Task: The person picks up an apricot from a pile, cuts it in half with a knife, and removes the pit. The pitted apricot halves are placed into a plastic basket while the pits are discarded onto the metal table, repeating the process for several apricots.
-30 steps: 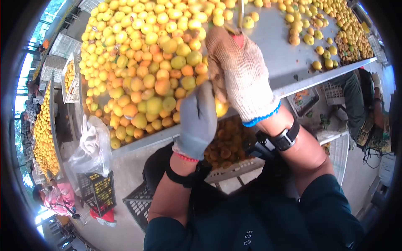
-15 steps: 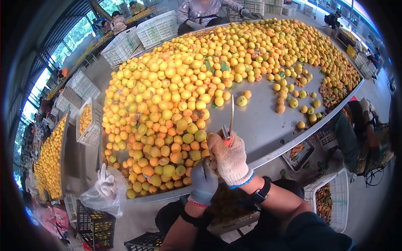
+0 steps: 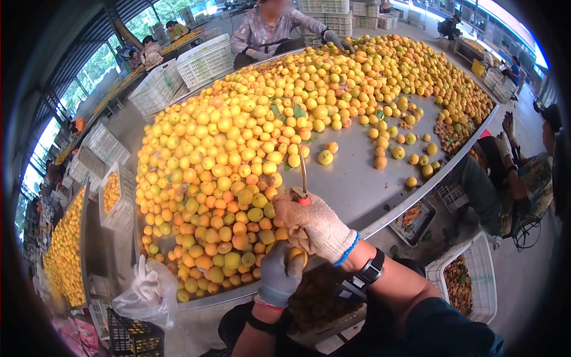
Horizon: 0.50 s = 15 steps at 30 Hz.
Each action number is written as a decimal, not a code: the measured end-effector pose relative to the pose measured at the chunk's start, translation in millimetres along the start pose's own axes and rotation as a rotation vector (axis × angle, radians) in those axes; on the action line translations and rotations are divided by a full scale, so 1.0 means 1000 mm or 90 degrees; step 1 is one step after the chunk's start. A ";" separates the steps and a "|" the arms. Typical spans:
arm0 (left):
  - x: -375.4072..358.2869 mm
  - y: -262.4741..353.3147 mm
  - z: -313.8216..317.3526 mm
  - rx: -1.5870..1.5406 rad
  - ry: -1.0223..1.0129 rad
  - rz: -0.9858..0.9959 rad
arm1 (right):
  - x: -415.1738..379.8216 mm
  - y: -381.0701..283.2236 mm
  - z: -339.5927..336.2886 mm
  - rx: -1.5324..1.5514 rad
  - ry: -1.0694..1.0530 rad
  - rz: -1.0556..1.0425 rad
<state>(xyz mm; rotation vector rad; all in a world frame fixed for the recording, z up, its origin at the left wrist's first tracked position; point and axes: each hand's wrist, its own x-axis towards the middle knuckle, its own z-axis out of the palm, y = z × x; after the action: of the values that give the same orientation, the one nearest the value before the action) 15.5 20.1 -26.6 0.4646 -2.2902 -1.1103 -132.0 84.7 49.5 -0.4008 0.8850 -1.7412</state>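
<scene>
Fruit (image 3: 298, 254) sits clasped in the left hand (image 3: 278, 277) at the table (image 3: 351, 178) edge, right hand (image 3: 318, 227) just beside it, gripping a curved tool (image 3: 304, 201) that points tableward, away from it.

Obs. vs. 1.0 s ago: view now takes in the far side of the tabletop (image 3: 357, 202), with a seated person (image 3: 270, 30) across it. Vs. 0.5 s ago: more of that person's upper body shows; at the right edge, another person's dark-capped head (image 3: 552, 119) has entered the view.

Left hand (image 3: 279, 275) sits lower in view relative to the right hand (image 3: 318, 227). A yellow fruit (image 3: 297, 256), not discernible in the left fingers at 0.5 s, now shows there. Curved blade (image 3: 305, 172) now leans with its tip further left.
</scene>
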 end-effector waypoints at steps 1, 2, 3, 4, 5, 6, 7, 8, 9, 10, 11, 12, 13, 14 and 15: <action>0.004 0.003 0.004 -0.007 -0.007 0.092 | -0.001 -0.001 0.001 0.039 -0.004 0.011; 0.006 0.010 0.005 -0.015 -0.016 0.074 | -0.005 -0.004 0.005 -0.018 0.043 -0.006; 0.007 0.019 0.003 -0.022 -0.025 0.056 | -0.009 -0.008 0.011 -0.073 0.088 -0.021; 0.007 0.023 0.002 -0.028 -0.033 0.036 | -0.010 -0.010 0.016 -0.129 0.133 -0.036; 0.005 0.019 0.002 -0.021 -0.022 0.043 | -0.009 -0.006 0.018 -0.164 0.142 -0.073; 0.001 0.014 0.004 -0.015 -0.010 0.049 | -0.007 0.002 0.019 -0.200 0.151 -0.111; 0.000 0.011 0.005 -0.009 -0.001 0.055 | -0.007 0.006 0.020 -0.234 0.160 -0.149; -0.001 0.011 0.005 -0.013 0.009 0.055 | -0.008 0.005 0.020 -0.207 0.163 -0.132; 0.000 0.016 0.003 -0.018 0.018 0.055 | -0.009 0.003 0.021 -0.179 0.167 -0.115; 0.001 0.019 0.003 -0.023 0.027 0.055 | -0.009 0.002 0.021 -0.152 0.170 -0.097; 0.000 0.017 0.003 -0.009 0.030 0.063 | -0.009 0.001 0.022 -0.140 0.176 -0.089; 0.000 0.012 0.004 0.004 0.033 0.072 | -0.009 0.001 0.022 -0.130 0.182 -0.081; 0.000 0.010 0.004 0.016 0.038 0.081 | -0.008 0.000 0.023 -0.120 0.188 -0.073; 0.001 0.011 0.004 0.031 0.039 0.084 | -0.007 0.001 0.021 -0.113 0.185 -0.068; 0.002 0.014 0.003 0.046 0.039 0.088 | -0.005 0.003 0.018 -0.106 0.182 -0.064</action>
<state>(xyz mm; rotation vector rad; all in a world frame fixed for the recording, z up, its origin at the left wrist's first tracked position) 11.1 28.9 -16.6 0.3573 -2.2775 -0.9354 -116.6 82.2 59.9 -0.3132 1.2395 -1.8522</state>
